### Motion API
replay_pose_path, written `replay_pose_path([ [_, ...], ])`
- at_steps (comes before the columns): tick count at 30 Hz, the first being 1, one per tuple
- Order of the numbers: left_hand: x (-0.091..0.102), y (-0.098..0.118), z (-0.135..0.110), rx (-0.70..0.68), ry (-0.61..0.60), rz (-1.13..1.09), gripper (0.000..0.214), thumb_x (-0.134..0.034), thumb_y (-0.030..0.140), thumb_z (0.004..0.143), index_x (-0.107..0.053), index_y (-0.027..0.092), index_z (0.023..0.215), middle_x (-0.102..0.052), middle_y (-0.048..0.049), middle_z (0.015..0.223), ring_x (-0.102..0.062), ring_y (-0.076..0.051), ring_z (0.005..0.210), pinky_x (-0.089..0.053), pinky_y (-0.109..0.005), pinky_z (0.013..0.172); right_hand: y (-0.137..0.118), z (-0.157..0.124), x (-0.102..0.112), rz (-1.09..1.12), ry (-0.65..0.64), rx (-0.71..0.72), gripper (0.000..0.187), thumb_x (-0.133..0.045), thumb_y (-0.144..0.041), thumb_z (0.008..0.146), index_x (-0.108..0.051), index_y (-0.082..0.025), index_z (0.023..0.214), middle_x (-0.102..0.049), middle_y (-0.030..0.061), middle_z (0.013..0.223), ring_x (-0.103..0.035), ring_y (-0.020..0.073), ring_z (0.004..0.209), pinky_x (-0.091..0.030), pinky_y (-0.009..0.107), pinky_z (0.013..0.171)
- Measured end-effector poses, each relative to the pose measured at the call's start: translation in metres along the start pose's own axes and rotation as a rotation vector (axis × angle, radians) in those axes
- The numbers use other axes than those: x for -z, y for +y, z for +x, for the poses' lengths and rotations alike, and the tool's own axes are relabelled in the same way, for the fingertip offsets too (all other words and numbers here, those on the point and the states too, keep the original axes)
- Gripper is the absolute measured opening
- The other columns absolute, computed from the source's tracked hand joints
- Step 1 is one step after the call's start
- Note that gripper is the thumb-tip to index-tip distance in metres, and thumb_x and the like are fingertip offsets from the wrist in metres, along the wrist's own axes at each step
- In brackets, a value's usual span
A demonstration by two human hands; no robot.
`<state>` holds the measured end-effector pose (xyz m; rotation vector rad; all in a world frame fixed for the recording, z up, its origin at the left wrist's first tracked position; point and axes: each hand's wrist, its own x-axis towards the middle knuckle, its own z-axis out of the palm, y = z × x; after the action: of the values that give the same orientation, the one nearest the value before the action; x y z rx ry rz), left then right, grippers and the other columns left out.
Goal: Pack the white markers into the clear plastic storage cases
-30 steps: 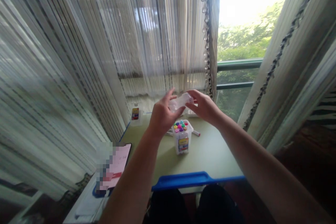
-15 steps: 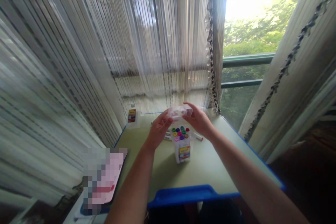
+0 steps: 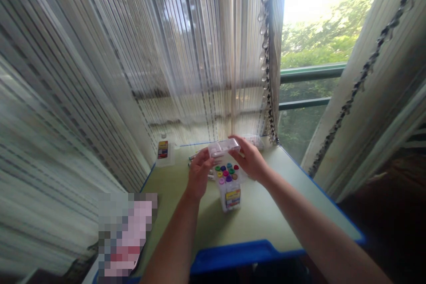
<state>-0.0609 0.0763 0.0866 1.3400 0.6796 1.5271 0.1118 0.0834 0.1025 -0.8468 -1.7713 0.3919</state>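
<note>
My left hand [image 3: 200, 169] and my right hand [image 3: 250, 157] grip opposite ends of a clear plastic lid [image 3: 224, 147]. They hold it tilted just above and behind a clear plastic box [image 3: 232, 198] that stands upright on the table. Marker caps [image 3: 227, 173] in several colours, among them green, purple, pink, yellow and red, show at the open top of that box. A yellow, blue and red label is on its front. Behind my left hand lie some loose markers [image 3: 192, 158], partly hidden by the hand and lid.
A clear case with a yellow and red label [image 3: 163, 149] is at the table's back left. Another clear container [image 3: 256, 142] sits behind my right hand. The table [image 3: 266, 213] has a blue raised edge. A blurred pink item [image 3: 133, 235] lies at left; curtains hang behind.
The lid has tipped and come slightly down and left, still between both hands. The marker box stands in place while the whole view has shifted a little.
</note>
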Motion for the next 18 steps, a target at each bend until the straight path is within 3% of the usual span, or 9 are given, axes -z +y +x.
replay_pose_path([
  [5,-0.013,0.001,-0.009,-0.016,0.011,-0.006,0.035,-0.064,0.026,0.069,-0.059,0.019,0.103,-0.069,-0.0030,0.091,-0.065,-0.019,0.083,-0.053,-0.031,0.074,0.001,-0.004,-0.001,0.014,0.013,0.002,0.029,-0.052,-0.024,0.083,-0.053,-0.022,0.112,-0.062,0.0073,0.101,-0.060,0.0143,0.074,-0.053,0.025,0.061],
  [11,-0.024,-0.006,-0.013,-0.013,0.075,-0.015,0.027,-0.057,0.025,0.072,-0.054,0.021,0.098,-0.065,0.0006,0.087,-0.062,-0.014,0.074,-0.051,-0.026,0.068,0.002,-0.008,0.001,-0.029,0.035,0.067,0.032,-0.051,-0.018,0.080,-0.053,-0.023,0.111,-0.063,0.0077,0.105,-0.062,0.0178,0.085,-0.054,0.029,0.068],
  [18,-0.028,-0.015,-0.013,-0.071,0.217,0.027,0.027,-0.051,0.021,0.067,-0.055,0.022,0.094,-0.062,0.0022,0.085,-0.059,-0.014,0.072,-0.048,-0.024,0.062,0.002,-0.008,0.002,-0.134,0.046,0.124,0.035,-0.050,-0.015,0.078,-0.054,-0.023,0.112,-0.065,0.0084,0.104,-0.063,0.0207,0.088,-0.054,0.033,0.072],
])
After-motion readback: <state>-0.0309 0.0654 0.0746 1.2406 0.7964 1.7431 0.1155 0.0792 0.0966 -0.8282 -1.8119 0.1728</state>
